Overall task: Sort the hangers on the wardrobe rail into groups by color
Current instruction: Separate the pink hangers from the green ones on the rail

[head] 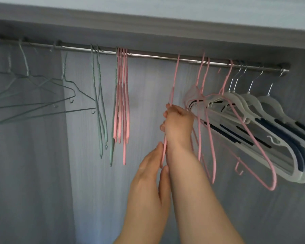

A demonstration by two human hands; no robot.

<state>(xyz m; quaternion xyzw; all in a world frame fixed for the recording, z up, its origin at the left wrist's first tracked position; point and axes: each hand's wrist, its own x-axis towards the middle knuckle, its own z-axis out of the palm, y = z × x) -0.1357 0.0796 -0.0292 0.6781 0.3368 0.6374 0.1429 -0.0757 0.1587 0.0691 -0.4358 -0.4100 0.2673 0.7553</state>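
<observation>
We see a pink hanger (173, 81) hooked on the rail (157, 56), turned edge-on to us. Its long axis runs steeply down, leaning slightly left, with the hook on top. The right hand (177, 120) curls its fingers around the hanger's middle and hides that part. The left hand (148, 173), fingers nearly straight, has the hanger's lower end between thumb and forefinger; we cannot tell whether it pinches or only touches. Left of it hangs a bunch of pink hangers (121, 103), then green hangers (99, 103), blurred and cut off at the left edge. The white hangers (271, 120) are cut off at the right edge.
</observation>
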